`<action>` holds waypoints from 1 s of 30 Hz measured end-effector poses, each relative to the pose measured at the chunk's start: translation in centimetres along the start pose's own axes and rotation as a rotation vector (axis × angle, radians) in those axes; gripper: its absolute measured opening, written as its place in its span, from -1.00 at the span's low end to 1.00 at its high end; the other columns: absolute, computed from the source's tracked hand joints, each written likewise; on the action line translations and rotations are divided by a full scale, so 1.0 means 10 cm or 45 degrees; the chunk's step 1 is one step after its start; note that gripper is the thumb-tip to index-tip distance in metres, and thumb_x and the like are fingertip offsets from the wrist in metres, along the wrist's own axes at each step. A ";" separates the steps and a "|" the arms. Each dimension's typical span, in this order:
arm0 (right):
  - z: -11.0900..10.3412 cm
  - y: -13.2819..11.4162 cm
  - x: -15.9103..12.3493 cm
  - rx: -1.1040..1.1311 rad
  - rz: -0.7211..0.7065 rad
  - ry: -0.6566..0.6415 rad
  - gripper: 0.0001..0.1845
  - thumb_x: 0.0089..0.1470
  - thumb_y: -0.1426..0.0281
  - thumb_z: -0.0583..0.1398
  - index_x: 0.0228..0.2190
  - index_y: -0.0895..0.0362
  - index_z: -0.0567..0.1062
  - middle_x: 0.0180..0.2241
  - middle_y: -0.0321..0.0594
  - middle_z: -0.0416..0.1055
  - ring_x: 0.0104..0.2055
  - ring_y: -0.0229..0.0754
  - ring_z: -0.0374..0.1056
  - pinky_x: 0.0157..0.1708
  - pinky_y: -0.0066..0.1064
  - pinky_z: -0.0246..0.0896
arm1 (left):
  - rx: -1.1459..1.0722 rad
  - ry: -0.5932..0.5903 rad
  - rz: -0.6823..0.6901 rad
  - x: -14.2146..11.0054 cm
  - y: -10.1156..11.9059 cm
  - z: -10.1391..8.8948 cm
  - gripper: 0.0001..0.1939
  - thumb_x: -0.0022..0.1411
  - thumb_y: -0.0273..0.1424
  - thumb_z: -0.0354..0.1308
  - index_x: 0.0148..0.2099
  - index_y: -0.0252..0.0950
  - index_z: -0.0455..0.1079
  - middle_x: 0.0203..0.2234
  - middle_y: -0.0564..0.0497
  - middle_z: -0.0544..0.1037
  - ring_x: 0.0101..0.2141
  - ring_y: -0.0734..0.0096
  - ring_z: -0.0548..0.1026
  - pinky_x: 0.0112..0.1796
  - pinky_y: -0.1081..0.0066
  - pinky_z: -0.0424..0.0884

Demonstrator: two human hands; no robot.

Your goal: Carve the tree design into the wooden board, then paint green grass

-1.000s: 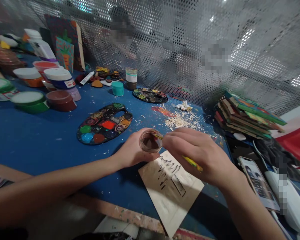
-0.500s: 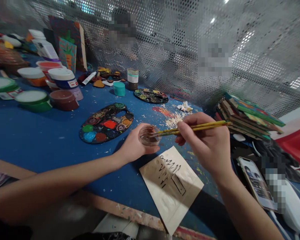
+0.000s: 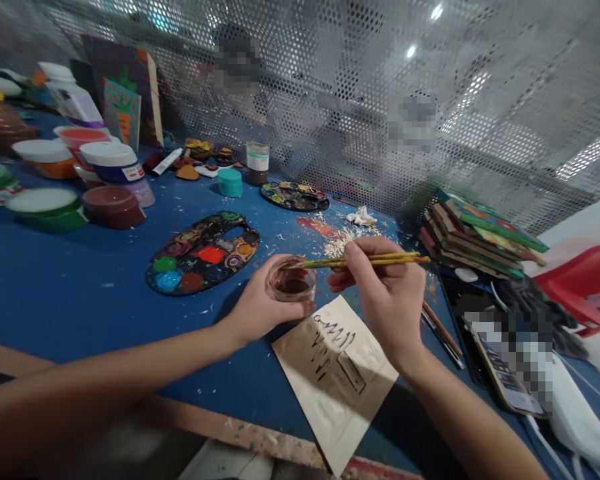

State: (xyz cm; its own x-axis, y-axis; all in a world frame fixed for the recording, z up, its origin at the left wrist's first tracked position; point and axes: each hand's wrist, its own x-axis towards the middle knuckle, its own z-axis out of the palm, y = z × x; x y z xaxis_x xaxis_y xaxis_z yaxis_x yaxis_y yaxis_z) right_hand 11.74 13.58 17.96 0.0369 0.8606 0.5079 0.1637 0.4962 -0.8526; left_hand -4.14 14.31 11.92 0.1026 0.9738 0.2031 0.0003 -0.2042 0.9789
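Observation:
My left hand is wrapped round a small clear jar with dark brownish liquid in it, held above the blue table. In my right hand are paintbrushes with yellow handles, pinched together and lying nearly level. Their tips reach the jar's rim, by its inner wall. Below both hands lies a tan board with a dark zigzag drawing and a small rectangle on it. To the left of the jar is a black palette with red, blue, green and brown paint.
Paint tubs and a white bottle crowd the left. A second palette, a labelled jar and wood shavings lie farther back. Stacked painted boards and a phone are at right. A perforated metal screen stands behind.
The brush tips have risen from inside the jar to its rim. The jar now tilts less toward me, with its liquid showing. My view has shifted slightly right.

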 end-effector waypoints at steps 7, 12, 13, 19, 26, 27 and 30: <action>0.18 0.07 -0.15 0.166 -0.026 0.106 -0.93 0.10 0.40 0.20 -0.42 0.12 0.44 -0.53 -0.35 0.40 -0.60 -0.30 0.44 -0.59 -0.50 0.46 | -0.005 0.115 0.021 0.01 -0.06 0.00 -0.33 -0.28 -0.32 0.42 -0.08 -0.26 0.23 -0.18 -0.04 0.53 -0.13 0.22 0.52 -0.06 0.24 0.47; 0.28 0.16 -0.29 0.202 -0.099 0.207 -0.97 0.11 0.41 0.20 -0.38 0.09 0.46 -0.45 -0.30 0.45 -0.52 -0.28 0.47 -0.52 -0.45 0.49 | 0.008 0.171 0.063 0.02 -0.09 -0.02 -0.32 -0.26 -0.32 0.40 -0.06 -0.26 0.23 -0.13 -0.07 0.51 -0.11 0.21 0.50 -0.06 0.23 0.46; 0.28 0.18 -0.32 0.202 -0.131 0.208 -0.97 0.11 0.42 0.20 -0.37 0.08 0.47 -0.43 -0.29 0.47 -0.50 -0.27 0.48 -0.48 -0.43 0.50 | 0.009 0.180 0.077 0.03 -0.09 -0.03 -0.33 -0.25 -0.32 0.39 -0.05 -0.26 0.22 -0.12 -0.07 0.50 -0.10 0.21 0.50 -0.05 0.23 0.46; 0.13 0.17 -0.22 0.257 -0.065 0.028 -0.94 0.12 0.40 0.20 -0.39 0.11 0.45 -0.57 -0.33 0.46 -0.57 -0.26 0.45 -0.54 -0.42 0.46 | 0.063 0.136 0.131 0.04 -0.04 -0.04 -0.41 -0.22 -0.32 0.39 -0.10 -0.26 0.27 -0.19 -0.01 0.51 -0.15 0.26 0.51 -0.09 0.30 0.48; -0.11 0.10 0.09 0.485 0.204 -0.270 -0.83 0.08 0.35 0.22 -0.51 0.13 0.40 -0.65 -0.39 0.37 -0.66 -0.31 0.36 -0.71 -0.52 0.29 | 0.205 -0.021 0.160 -0.04 -0.03 0.00 -0.41 -0.17 -0.39 0.37 -0.05 -0.22 0.25 -0.21 0.07 0.51 -0.18 0.36 0.51 -0.11 0.38 0.45; -0.14 0.09 0.11 0.489 0.229 -0.309 -0.82 0.07 0.35 0.22 -0.52 0.13 0.39 -0.67 -0.39 0.36 -0.68 -0.32 0.35 -0.73 -0.53 0.27 | 0.227 -0.047 0.166 -0.06 -0.02 -0.01 -0.41 -0.17 -0.40 0.37 -0.05 -0.21 0.26 -0.20 0.07 0.50 -0.17 0.36 0.50 -0.10 0.39 0.44; -0.23 0.05 0.17 0.432 0.255 -0.430 -0.82 0.04 0.35 0.22 -0.54 0.14 0.39 -0.67 -0.39 0.36 -0.70 -0.33 0.33 -0.76 -0.56 0.21 | 0.273 -0.096 0.190 -0.08 0.01 -0.01 -0.41 -0.15 -0.39 0.36 -0.03 -0.21 0.26 -0.17 0.06 0.49 -0.13 0.36 0.49 -0.08 0.40 0.41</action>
State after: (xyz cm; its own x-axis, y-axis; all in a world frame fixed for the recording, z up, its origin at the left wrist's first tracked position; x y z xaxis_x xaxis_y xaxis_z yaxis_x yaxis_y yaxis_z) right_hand 14.18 15.00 18.68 -0.2950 0.9037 0.3102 -0.1450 0.2785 -0.9494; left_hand -4.37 13.51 11.90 0.1914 0.9227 0.3346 0.1895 -0.3692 0.9098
